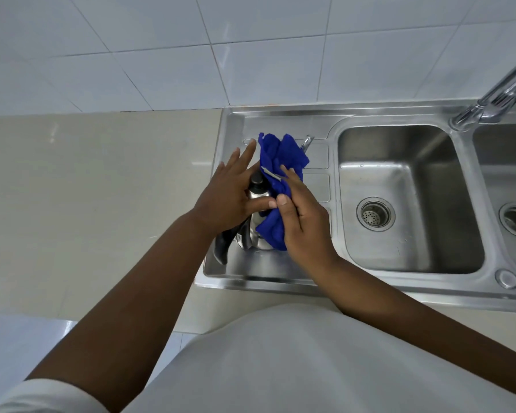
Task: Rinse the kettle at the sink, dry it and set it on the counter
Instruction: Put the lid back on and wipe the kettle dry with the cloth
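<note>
Steel kettle (252, 236): it stands on the draining board (316, 162) of the sink, left of the basin (399, 189) and not yet on the worktop (102, 189). I judge it stands there so drips run onto steel rather than onto the pale surface.
Handle (222, 245): black, pointing toward me and leftward, with neither hand on it.
Spout (306, 142): its tip pokes out past the far edge of the cloth.
Blue cloth (280, 156): bunched and draped over the kettle's far side and right flank, hiding much of the body. I read this as the drying step.
Right hand (304, 222): fingers and thumb are curled and clamped on the cloth, pressing it against the kettle's right side.
Left hand (230, 198): fingers are straight and spread, gripping nothing. Palm and thumb lie against the kettle's top beside the black lid knob (256, 178), which I take as a brace so the kettle stays put under the rubbing.
Tap (495, 96): at the far right, well apart from the kettle. I see no water running.
Progress: rinsing looks done to me, with wiping underway and the move to the worktop left.
</note>
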